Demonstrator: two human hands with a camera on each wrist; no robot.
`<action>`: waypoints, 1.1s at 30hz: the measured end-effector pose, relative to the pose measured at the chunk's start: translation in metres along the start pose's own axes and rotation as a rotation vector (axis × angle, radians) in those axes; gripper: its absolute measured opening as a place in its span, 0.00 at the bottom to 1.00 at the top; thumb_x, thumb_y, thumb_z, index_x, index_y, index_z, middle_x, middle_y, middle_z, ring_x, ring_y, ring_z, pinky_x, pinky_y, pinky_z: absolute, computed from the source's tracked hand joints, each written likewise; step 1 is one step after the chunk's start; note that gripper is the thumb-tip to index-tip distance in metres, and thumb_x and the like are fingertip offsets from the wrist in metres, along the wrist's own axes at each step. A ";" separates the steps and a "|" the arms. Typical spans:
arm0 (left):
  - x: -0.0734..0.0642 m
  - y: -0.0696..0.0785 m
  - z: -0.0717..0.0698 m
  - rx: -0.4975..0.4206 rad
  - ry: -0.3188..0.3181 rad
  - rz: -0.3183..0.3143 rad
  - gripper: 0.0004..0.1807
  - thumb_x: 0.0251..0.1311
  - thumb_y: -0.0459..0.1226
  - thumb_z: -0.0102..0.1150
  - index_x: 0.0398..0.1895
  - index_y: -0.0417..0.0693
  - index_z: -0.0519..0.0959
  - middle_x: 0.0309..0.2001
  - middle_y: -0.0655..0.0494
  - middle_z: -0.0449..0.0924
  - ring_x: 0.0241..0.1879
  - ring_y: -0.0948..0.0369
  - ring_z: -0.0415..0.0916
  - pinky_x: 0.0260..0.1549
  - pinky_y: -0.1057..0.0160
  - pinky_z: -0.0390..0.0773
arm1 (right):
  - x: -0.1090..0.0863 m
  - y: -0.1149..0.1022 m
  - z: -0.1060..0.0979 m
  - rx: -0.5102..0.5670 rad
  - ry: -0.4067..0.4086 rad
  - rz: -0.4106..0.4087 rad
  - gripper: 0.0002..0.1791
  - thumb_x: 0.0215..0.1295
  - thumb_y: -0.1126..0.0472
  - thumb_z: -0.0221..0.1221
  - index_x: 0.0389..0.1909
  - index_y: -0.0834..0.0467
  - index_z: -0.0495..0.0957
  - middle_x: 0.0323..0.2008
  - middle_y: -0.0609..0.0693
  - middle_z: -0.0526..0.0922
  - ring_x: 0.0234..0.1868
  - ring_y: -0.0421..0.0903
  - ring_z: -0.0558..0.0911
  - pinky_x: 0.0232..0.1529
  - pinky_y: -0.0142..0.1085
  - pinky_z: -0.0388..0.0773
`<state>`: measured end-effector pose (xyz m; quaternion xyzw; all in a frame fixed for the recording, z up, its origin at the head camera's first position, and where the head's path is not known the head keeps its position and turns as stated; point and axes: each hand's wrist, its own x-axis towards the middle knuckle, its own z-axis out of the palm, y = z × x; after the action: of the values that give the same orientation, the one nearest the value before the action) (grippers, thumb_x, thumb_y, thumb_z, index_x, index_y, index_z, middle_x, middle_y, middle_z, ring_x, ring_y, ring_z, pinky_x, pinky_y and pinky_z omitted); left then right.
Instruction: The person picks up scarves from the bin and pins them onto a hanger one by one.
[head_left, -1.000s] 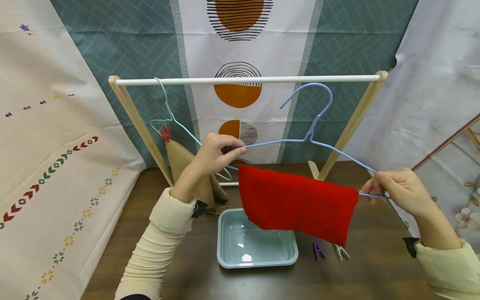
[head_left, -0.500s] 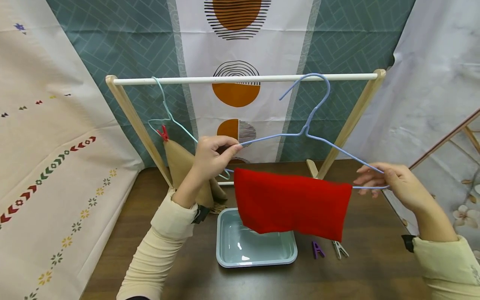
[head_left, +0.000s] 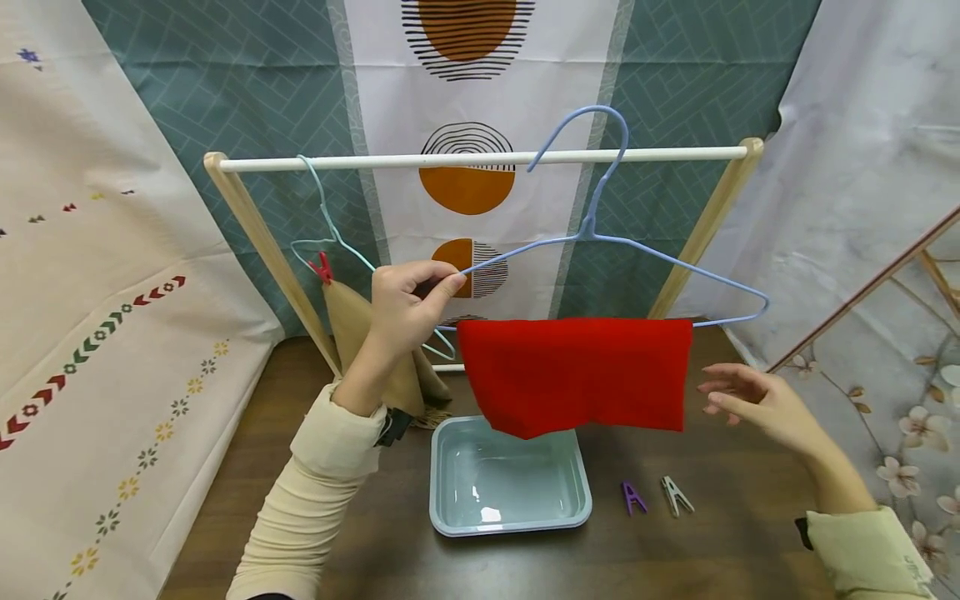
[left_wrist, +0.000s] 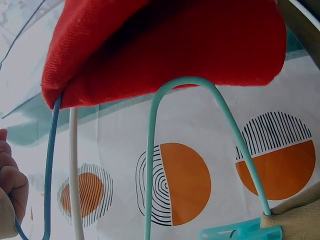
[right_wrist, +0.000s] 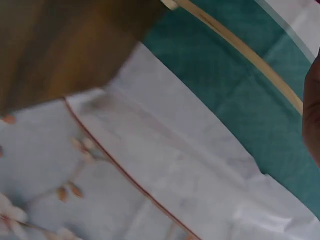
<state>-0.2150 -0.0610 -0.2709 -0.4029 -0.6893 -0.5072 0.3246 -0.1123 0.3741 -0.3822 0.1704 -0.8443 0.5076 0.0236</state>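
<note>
My left hand (head_left: pixel 408 304) pinches the left arm of a blue clothes hanger (head_left: pixel 678 263), held up in front of the drying rack. Over the hanger's lower bar hangs a red cloth (head_left: pixel 577 375), folded down. In the head view the hanger's hook overlaps the rack's white rail (head_left: pixel 450 159); whether they touch I cannot tell. The left wrist view has the cloth from below and curled fingers (left_wrist: pixel 12 185) at the edge. Below the hanger's right end, my right hand (head_left: pixel 765 408) is apart from it, fingers loosely bent around nothing.
A mint hanger (head_left: pixel 327 200) on the rail carries a brown cloth (head_left: pixel 352 321) held by a red clothespin (head_left: pixel 322 268). On the table, a light blue tray (head_left: pixel 510 527) stands under the red cloth. To its right lie a purple clothespin (head_left: pixel 633 497) and a white clothespin (head_left: pixel 677 496).
My right hand has let go of the hanger's right end and moved down and away. The hanger and red cloth have risen and shifted left; the hook now reaches above the rail.
</note>
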 end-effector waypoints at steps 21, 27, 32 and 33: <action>-0.001 0.003 -0.003 0.030 0.052 0.016 0.03 0.47 0.22 0.61 0.20 0.31 0.80 0.17 0.46 0.76 0.12 0.64 0.62 0.15 0.73 0.66 | -0.045 0.090 0.072 -0.213 0.217 0.349 0.27 0.58 0.57 0.61 0.54 0.67 0.68 0.42 0.64 0.79 0.32 0.31 0.77 0.29 0.32 0.76; 0.002 0.002 -0.005 0.047 0.069 0.026 0.02 0.47 0.22 0.60 0.20 0.30 0.80 0.18 0.45 0.77 0.12 0.64 0.63 0.15 0.74 0.67 | -0.060 0.105 0.092 -0.367 0.225 0.391 0.31 0.54 0.52 0.64 0.53 0.66 0.69 0.40 0.61 0.80 0.32 0.42 0.78 0.31 0.35 0.75; 0.002 0.003 -0.005 0.048 0.078 0.014 0.03 0.47 0.22 0.60 0.20 0.30 0.80 0.18 0.45 0.77 0.13 0.64 0.63 0.16 0.74 0.67 | -0.072 0.114 0.109 -0.464 0.273 0.372 0.32 0.49 0.52 0.67 0.49 0.69 0.71 0.34 0.59 0.81 0.29 0.48 0.80 0.26 0.37 0.74; 0.002 0.003 -0.005 0.049 0.081 0.011 0.03 0.47 0.22 0.60 0.20 0.30 0.80 0.18 0.45 0.77 0.13 0.64 0.63 0.16 0.74 0.66 | -0.075 0.116 0.113 -0.484 0.277 0.367 0.32 0.48 0.51 0.67 0.49 0.69 0.72 0.34 0.59 0.80 0.28 0.49 0.79 0.26 0.38 0.75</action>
<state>-0.2134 -0.0651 -0.2664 -0.3779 -0.6856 -0.5041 0.3647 -0.0632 0.3457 -0.5506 -0.0659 -0.9457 0.3066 0.0861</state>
